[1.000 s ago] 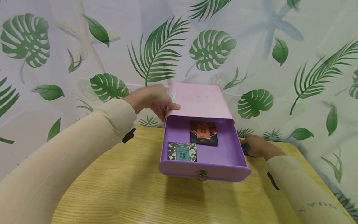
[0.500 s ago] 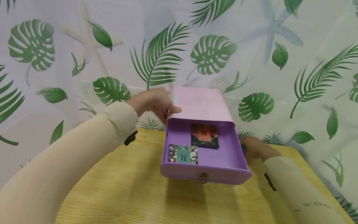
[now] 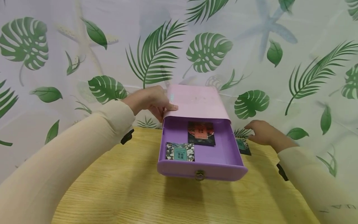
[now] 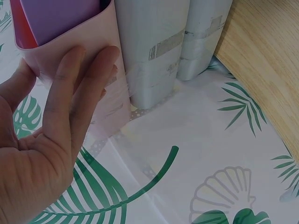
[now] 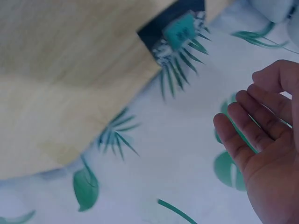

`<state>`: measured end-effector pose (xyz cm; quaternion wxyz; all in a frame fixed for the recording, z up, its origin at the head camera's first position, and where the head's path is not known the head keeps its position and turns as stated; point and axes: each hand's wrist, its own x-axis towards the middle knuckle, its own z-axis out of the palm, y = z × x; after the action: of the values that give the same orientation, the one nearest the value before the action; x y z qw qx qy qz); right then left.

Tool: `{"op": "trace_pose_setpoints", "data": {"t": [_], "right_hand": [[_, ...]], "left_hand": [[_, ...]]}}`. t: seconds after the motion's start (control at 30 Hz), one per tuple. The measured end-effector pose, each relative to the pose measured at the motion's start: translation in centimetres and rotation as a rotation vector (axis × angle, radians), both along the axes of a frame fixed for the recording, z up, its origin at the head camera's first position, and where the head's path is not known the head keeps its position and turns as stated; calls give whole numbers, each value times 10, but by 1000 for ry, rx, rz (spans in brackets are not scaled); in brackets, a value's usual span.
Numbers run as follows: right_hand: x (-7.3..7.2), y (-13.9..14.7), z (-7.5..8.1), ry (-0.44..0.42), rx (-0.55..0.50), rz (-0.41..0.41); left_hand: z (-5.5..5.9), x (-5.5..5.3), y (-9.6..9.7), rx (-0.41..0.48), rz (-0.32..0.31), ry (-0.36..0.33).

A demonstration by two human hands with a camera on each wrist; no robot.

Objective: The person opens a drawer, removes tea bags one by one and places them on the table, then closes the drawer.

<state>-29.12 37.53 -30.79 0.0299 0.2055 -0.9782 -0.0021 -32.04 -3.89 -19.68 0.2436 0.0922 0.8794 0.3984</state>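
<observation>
A pink drawer box [image 3: 195,101] stands against the patterned cloth, its purple drawer [image 3: 221,152] pulled out toward me. My left hand [image 3: 159,101] grips the casing's left front edge, thumb on top; the left wrist view shows fingers [image 4: 70,88] along the casing's side. Inside the drawer lie a black and red tea packet [image 3: 201,133] and a floral tea packet [image 3: 180,151] with a green label. Another dark green-labelled packet [image 3: 244,147] lies on the table right of the drawer. My right hand [image 3: 263,133] hovers beside it, apart and holding nothing, fingers extended in the right wrist view.
The wooden table [image 3: 117,186] reaches back to a leaf-print cloth [image 3: 112,46]. Pale boxes [image 4: 154,51] with strips of tape show beside the pink casing in the left wrist view. A ring pull [image 3: 199,175] hangs on the drawer front.
My right hand has drawn away to the right and up from the packet beside the drawer, which stays on the table. The left hand keeps its grip on the casing.
</observation>
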Motion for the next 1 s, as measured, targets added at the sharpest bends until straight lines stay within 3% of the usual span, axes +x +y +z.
{"op": "trace_pose_setpoints", "data": {"t": [0.27,0.5,0.67,0.77,1.0], "right_hand": [[13,-15,33,53,3,24],[29,-40,66,258,-12,45],[35,-53,78,352,-5,28],[39,-60,82,438,-12,88],[49,-90,95,702,-54,331]], "left_hand": [[-1,-1,0,-10,-4,11],[-1,-2,-2,-14,5,11],[-1,-2,-1,-16,5,6],[-1,-1,-1,-16,-3,5],[-1,-1,0,-6,1,3]]}}
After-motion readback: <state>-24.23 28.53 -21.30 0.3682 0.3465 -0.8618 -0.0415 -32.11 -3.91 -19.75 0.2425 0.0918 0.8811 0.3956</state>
